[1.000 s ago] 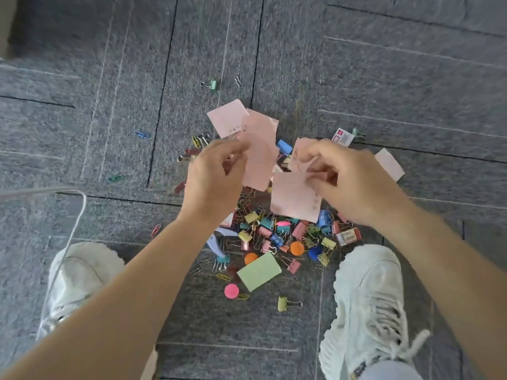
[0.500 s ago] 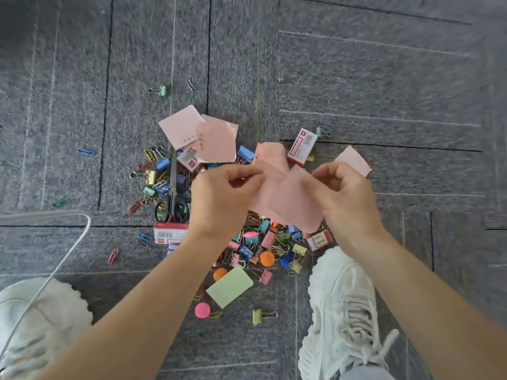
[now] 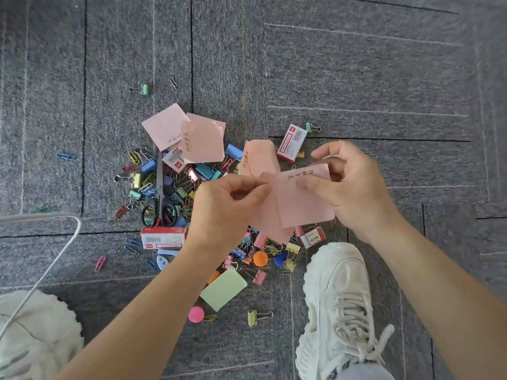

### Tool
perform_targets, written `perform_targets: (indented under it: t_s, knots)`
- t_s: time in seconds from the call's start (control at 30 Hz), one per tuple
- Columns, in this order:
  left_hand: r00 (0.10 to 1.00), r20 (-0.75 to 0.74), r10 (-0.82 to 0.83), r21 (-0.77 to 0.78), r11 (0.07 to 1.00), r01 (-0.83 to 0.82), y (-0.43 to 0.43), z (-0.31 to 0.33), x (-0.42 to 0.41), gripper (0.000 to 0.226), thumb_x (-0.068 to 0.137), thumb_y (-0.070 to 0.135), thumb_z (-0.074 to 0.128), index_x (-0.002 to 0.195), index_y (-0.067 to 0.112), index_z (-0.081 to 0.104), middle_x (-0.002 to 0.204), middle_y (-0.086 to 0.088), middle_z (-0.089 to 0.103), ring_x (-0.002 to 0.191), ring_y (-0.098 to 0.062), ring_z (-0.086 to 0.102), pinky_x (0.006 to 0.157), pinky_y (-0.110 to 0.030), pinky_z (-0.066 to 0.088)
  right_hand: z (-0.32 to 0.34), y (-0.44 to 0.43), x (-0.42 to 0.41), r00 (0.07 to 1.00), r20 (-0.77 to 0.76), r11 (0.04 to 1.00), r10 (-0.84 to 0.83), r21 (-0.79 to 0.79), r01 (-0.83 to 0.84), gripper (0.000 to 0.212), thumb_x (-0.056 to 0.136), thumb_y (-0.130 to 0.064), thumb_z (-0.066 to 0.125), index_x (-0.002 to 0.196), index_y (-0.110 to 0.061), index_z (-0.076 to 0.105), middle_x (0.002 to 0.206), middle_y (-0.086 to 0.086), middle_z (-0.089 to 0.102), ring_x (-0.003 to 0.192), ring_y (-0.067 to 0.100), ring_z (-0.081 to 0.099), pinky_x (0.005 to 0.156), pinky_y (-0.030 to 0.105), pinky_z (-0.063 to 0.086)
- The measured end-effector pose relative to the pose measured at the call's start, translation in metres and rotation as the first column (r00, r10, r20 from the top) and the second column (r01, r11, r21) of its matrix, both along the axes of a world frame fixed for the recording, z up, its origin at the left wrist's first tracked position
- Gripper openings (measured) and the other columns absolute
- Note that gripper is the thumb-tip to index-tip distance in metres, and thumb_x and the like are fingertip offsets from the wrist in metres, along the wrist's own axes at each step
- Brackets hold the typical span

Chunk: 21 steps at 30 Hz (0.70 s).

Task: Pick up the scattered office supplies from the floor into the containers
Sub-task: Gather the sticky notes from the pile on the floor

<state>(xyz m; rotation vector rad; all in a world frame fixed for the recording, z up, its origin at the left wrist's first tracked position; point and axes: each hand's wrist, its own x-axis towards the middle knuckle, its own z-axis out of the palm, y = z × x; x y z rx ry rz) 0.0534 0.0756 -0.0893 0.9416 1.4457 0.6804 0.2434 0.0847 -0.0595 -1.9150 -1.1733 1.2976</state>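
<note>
Pink notes [image 3: 304, 204] have slid together, left hand [image 3: 222, 212] and right hand [image 3: 356, 193] pinching them above scissors [image 3: 159, 204] and clips [image 3: 260, 277].

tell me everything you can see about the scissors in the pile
The scissors have black plastic-looking loop handles and slim metal blades, shut together. They lie flat on the heap of coloured clips, blades pointing away from the person, handles nearest a red-and-white box. Neither the left hand nor the right hand touches them.

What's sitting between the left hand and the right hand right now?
In the head view, pink sticky notes span the gap: the left hand pinches their left edge, and the right hand pinches the handwritten top one.
</note>
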Motion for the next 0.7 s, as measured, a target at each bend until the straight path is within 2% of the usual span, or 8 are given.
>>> perform_targets:
  t_s: [0.1, 0.2, 0.27, 0.37, 0.43, 0.57, 0.63, 0.7]
  knots:
    - [0.998, -0.059, -0.036, 0.032, 0.999, 0.038, 0.001, 0.000, -0.001, 0.022, 0.079, 0.035, 0.078, 0.097, 0.023, 0.075, 0.077, 0.010, 0.067, 0.063, -0.009, 0.056, 0.055, -0.018, 0.048, 0.000, -0.004, -0.003, 0.997, -0.052, 0.998, 0.050, -0.034, -0.051, 0.040, 0.064, -0.029, 0.085, 0.094, -0.020, 0.059, 0.083, -0.001, 0.077, 0.070, 0.011, 0.066, 0.066, 0.030, 0.051]
    - [0.995, 0.006, -0.098, 0.013, 0.995, 0.098, -0.001, 0.001, -0.002, 0.017, 0.075, 0.036, 0.079, 0.088, 0.027, 0.076, 0.076, 0.007, 0.071, 0.066, -0.014, 0.062, 0.058, -0.030, 0.057, -0.001, -0.003, -0.008, 0.992, -0.072, 0.991, 0.108, -0.068, -0.112, 0.050, 0.055, -0.041, 0.085, 0.093, -0.017, 0.061, 0.080, 0.001, 0.076, 0.068, 0.013, 0.064, 0.065, 0.034, 0.050]
    - [0.996, 0.038, -0.080, 0.024, 0.997, 0.079, -0.003, 0.001, -0.002, 0.005, 0.078, 0.026, 0.080, 0.082, 0.027, 0.077, 0.076, 0.006, 0.074, 0.069, -0.016, 0.066, 0.060, -0.033, 0.059, -0.002, 0.000, -0.009, 0.995, -0.044, 0.995, 0.085, -0.043, -0.087, 0.045, 0.061, -0.040, 0.090, 0.090, -0.021, 0.062, 0.077, -0.003, 0.075, 0.065, 0.007, 0.062, 0.059, 0.025, 0.048]
    - [0.997, 0.045, 0.055, -0.010, 0.998, -0.055, -0.003, -0.002, -0.005, 0.010, 0.082, 0.019, 0.078, 0.078, 0.028, 0.075, 0.074, 0.008, 0.074, 0.070, -0.011, 0.066, 0.062, -0.024, 0.056, -0.004, 0.004, -0.007, 0.999, -0.044, 1.000, 0.008, -0.025, -0.009, 0.019, 0.078, -0.024, 0.082, 0.087, -0.020, 0.066, 0.069, -0.009, 0.070, 0.061, 0.001, 0.059, 0.053, 0.015, 0.043]
    - [0.994, 0.050, 0.099, -0.033, 0.995, -0.098, -0.001, -0.003, -0.007, 0.012, 0.083, 0.019, 0.077, 0.078, 0.029, 0.074, 0.074, 0.007, 0.074, 0.070, -0.010, 0.065, 0.064, -0.027, 0.058, -0.006, 0.004, -0.008, 0.999, -0.041, 0.999, 0.007, -0.045, -0.008, 0.008, 0.084, -0.019, 0.077, 0.087, -0.018, 0.069, 0.069, -0.009, 0.069, 0.062, 0.002, 0.058, 0.054, 0.015, 0.043]
    - [0.997, 0.070, 0.016, -0.022, 1.000, -0.014, 0.001, 0.003, -0.007, 0.003, 0.088, 0.026, 0.072, 0.088, 0.028, 0.074, 0.081, 0.007, 0.074, 0.073, -0.007, 0.063, 0.063, -0.024, 0.056, -0.010, 0.005, -0.015, 0.999, -0.051, 0.998, -0.013, -0.056, 0.010, 0.013, 0.079, -0.021, 0.082, 0.083, -0.019, 0.069, 0.073, -0.003, 0.071, 0.065, 0.006, 0.060, 0.059, 0.023, 0.046]
    - [0.995, 0.101, -0.018, -0.055, 0.998, 0.024, 0.002, 0.004, -0.009, 0.010, 0.091, 0.024, 0.067, 0.098, 0.025, 0.075, 0.086, 0.003, 0.075, 0.074, -0.010, 0.064, 0.061, -0.021, 0.054, -0.010, 0.007, -0.019, 1.000, -0.007, 0.999, 0.012, -0.036, -0.012, 0.015, 0.075, -0.028, 0.082, 0.077, -0.020, 0.070, 0.072, 0.000, 0.070, 0.062, 0.008, 0.058, 0.058, 0.024, 0.046]
    - [0.990, 0.129, -0.052, -0.079, 0.995, 0.062, 0.004, 0.003, -0.011, 0.016, 0.094, 0.019, 0.064, 0.105, 0.023, 0.074, 0.088, -0.003, 0.075, 0.072, -0.015, 0.065, 0.058, -0.023, 0.053, -0.008, 0.011, -0.021, 0.999, 0.025, 0.998, 0.046, -0.037, -0.046, 0.022, 0.065, -0.042, 0.081, 0.073, -0.024, 0.073, 0.088, -0.002, 0.073, 0.074, 0.010, 0.064, 0.069, 0.025, 0.049]
